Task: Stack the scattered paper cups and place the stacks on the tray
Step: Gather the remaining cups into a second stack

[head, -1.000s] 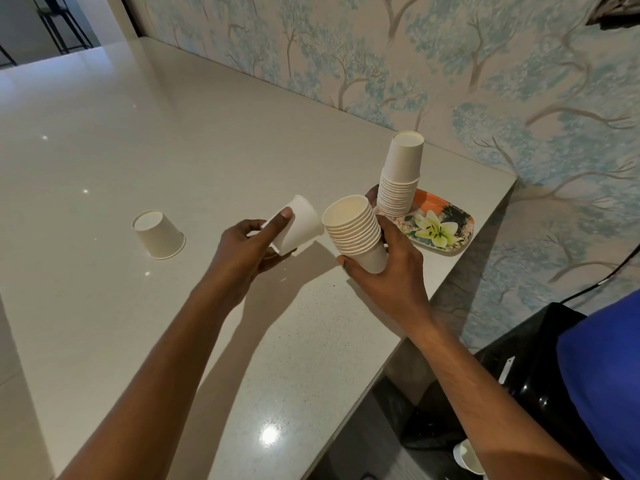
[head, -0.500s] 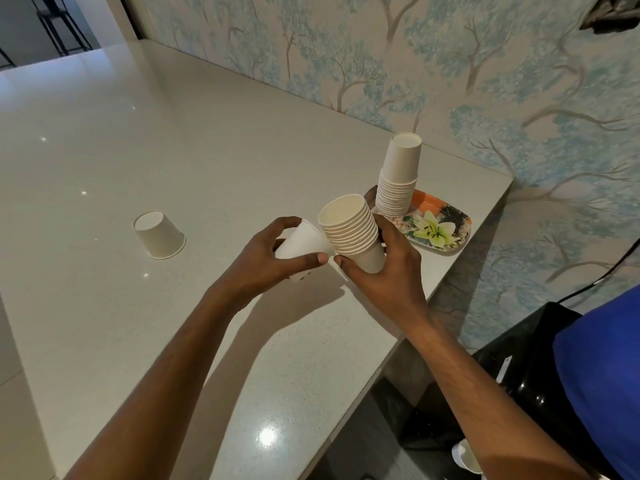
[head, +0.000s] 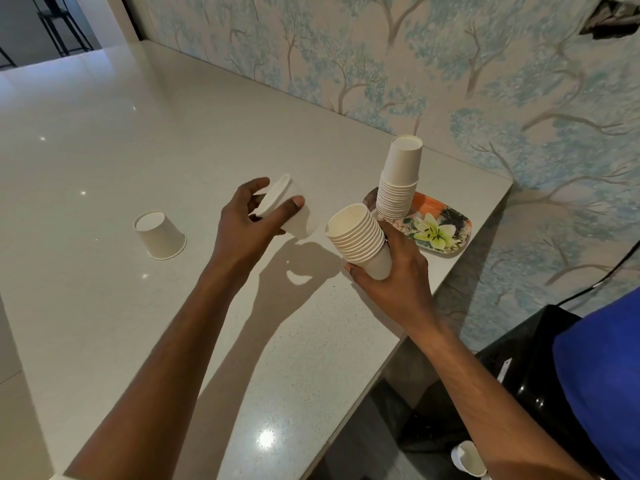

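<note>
My right hand [head: 394, 271] grips a stack of several white paper cups [head: 356, 237], mouths tilted up and to the left, above the counter near its right edge. My left hand [head: 249, 223] holds a single white paper cup [head: 284, 202] between thumb and fingers, its mouth turned away toward the far left, a short gap left of the stack. Another single cup [head: 160, 235] stands upside down on the counter to the left. A taller upside-down stack of cups [head: 398, 181] stands on the floral tray [head: 446, 220] by the wall.
The pale speckled counter [head: 138, 140] runs far to the left and back. Its front edge drops off at the lower right, beside a black appliance [head: 533, 358]. A tree-patterned wall [head: 450, 64] rises right behind the tray. One more cup [head: 467, 459] lies below the counter.
My left hand has pulled the single cup back up and to the left, away from the stack it was touching half a second ago. The right hand and its stack stayed nearly still.
</note>
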`<state>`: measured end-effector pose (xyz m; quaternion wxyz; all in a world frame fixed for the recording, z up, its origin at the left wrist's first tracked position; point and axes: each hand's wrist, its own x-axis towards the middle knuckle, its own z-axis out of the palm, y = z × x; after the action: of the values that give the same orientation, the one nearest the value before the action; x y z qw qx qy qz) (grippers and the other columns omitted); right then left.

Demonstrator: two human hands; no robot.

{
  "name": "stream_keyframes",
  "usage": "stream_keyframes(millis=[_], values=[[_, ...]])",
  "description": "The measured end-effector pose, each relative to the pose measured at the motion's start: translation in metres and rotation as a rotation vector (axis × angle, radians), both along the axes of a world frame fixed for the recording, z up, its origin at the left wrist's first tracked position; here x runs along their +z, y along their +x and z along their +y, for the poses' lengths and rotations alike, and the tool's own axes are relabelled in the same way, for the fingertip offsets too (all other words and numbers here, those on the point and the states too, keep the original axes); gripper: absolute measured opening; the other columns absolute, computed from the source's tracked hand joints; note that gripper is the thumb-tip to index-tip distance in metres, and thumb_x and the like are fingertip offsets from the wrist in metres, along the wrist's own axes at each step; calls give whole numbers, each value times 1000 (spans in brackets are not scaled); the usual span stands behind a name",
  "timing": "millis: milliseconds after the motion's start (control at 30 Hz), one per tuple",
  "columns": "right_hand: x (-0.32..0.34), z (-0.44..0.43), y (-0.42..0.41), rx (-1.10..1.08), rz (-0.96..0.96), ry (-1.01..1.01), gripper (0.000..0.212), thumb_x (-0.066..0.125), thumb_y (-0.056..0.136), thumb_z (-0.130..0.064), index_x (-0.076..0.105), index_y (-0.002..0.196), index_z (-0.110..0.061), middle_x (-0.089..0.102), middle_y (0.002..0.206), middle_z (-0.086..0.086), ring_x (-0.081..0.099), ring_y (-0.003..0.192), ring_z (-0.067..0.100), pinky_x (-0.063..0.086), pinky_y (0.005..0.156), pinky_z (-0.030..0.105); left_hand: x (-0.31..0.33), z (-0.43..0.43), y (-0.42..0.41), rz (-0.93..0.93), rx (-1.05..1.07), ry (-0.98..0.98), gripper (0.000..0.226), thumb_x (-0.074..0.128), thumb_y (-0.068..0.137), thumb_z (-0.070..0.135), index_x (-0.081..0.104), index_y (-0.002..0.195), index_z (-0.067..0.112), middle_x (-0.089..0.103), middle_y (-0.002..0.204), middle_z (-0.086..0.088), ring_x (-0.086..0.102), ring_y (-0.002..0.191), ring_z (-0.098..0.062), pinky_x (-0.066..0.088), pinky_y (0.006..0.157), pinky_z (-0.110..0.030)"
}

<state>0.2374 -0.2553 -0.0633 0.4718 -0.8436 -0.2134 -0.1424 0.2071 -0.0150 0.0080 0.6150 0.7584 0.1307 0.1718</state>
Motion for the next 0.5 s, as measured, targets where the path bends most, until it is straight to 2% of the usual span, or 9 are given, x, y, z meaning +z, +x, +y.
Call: stream_keyframes(millis=[100, 200, 300, 367, 500], values=[[-1, 2, -1, -7, -5, -18, 77, 84, 80, -38, 47, 145, -19, 59, 136, 1, 57, 121, 15, 56, 97, 37, 1, -7, 3, -17, -7, -41, 84, 76, 73, 62, 52, 144, 25, 58, 136, -5, 65, 114, -23, 62, 85, -39], [-3, 5, -3, 5, -5, -33, 76, 84, 81, -38, 47, 145, -21, 59, 135, 0, 57, 119, 15, 56, 95, 35, -2, -19, 4, -26, -54, -17, 76, 74, 77, 60, 56, 141, 23, 62, 134, -2, 67, 111, -19, 63, 83, -39], [-4, 8, -4, 16, -6, -35, 76, 83, 81, -39, 46, 146, -23, 60, 134, -1, 57, 120, 14, 53, 96, 31, -7, -32, 3, -28, -95, 123, 64, 70, 83, 62, 59, 136, 29, 66, 126, 10, 68, 107, -11, 63, 83, -40], [-5, 9, -4, 19, -7, -38, 76, 83, 82, -39, 45, 147, -24, 60, 134, -2, 56, 120, 14, 52, 96, 30, -12, -40, 3, -9, -112, 244, 68, 64, 81, 71, 57, 136, 32, 65, 127, 12, 65, 111, -9, 61, 87, -41], [-5, 11, -5, 30, -22, -50, 73, 81, 82, -40, 47, 144, -25, 60, 131, -4, 57, 118, 16, 56, 95, 38, -17, -56, -2, 45, -149, 318, 63, 48, 90, 73, 54, 138, 32, 61, 131, 11, 60, 116, -9, 56, 96, -41]])
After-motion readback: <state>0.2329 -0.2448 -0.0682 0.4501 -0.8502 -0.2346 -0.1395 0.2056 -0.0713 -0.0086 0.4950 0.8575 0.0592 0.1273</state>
